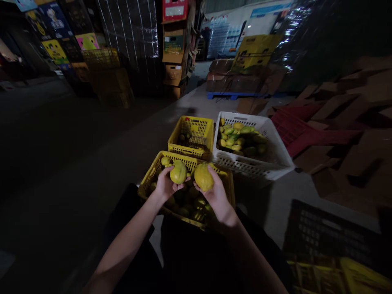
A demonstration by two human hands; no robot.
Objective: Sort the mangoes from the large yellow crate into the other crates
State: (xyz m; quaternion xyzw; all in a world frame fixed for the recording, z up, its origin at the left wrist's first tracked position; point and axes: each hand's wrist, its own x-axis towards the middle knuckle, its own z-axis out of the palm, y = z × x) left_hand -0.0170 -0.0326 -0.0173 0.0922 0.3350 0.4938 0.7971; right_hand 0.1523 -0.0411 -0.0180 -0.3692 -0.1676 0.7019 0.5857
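Note:
My left hand (167, 184) is closed around a yellow-green fruit (178, 172) with a crease down its side. A rounder, yellower fruit (203, 177) with slightly bumpy skin, like a large lemon or citron, sits in my right hand (217, 196). Both fruits are held side by side, a little apart, above the front yellow crate (149, 179). More fruit of this sort (183, 211) lies inside that crate, much of it in shadow. Two small yellow pieces (166, 161) show near its far left corner, just beyond my left hand.
Behind stands a second yellow crate (191, 152) with a few dark fruits. To its right, a white crate (260, 171) holds many yellow-green fruits. Red crates (297, 126) and cardboard boxes (346, 163) lie at right. A dark crate (324, 228) is at lower right; stacked boxes (174, 53) stand behind.

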